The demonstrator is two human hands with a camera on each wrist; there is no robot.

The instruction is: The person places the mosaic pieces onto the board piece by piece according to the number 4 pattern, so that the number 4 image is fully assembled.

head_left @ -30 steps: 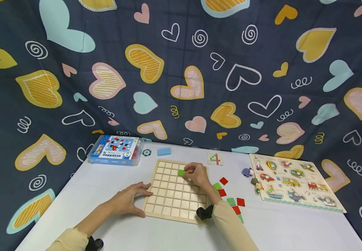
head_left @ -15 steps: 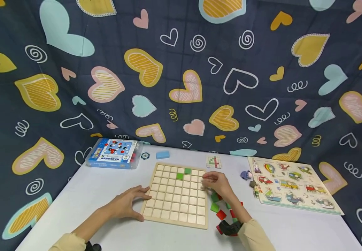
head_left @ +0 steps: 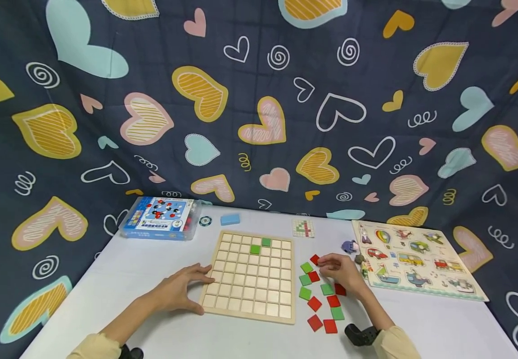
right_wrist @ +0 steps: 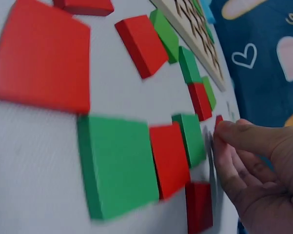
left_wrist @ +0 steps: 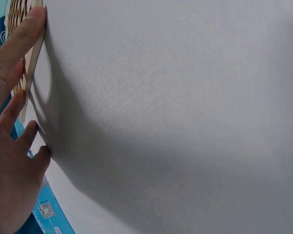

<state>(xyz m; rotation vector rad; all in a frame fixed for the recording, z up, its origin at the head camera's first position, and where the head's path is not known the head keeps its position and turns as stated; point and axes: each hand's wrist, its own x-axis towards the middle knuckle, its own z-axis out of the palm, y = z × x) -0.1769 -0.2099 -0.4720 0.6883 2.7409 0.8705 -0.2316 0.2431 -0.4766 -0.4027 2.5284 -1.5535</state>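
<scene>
The wooden grid board [head_left: 249, 280] lies flat on the white table [head_left: 250, 341]. Two green tiles [head_left: 255, 249] sit near its far edge, in squares that meet at a corner. The left hand [head_left: 175, 289] touches the board's left side, thumb and fingers spread out, not gripping it. The right hand [head_left: 343, 272] is over on the right, fingers bent and thumb close to them, right beside the farthest red tile [head_left: 314, 260]. I can't tell if they pinch it. Near that hand, more red and green loose tiles [head_left: 314, 303] lie scattered beside the board. A little pattern card [head_left: 303, 228] lies past the board, and a blue block [head_left: 230, 219] is there too.
</scene>
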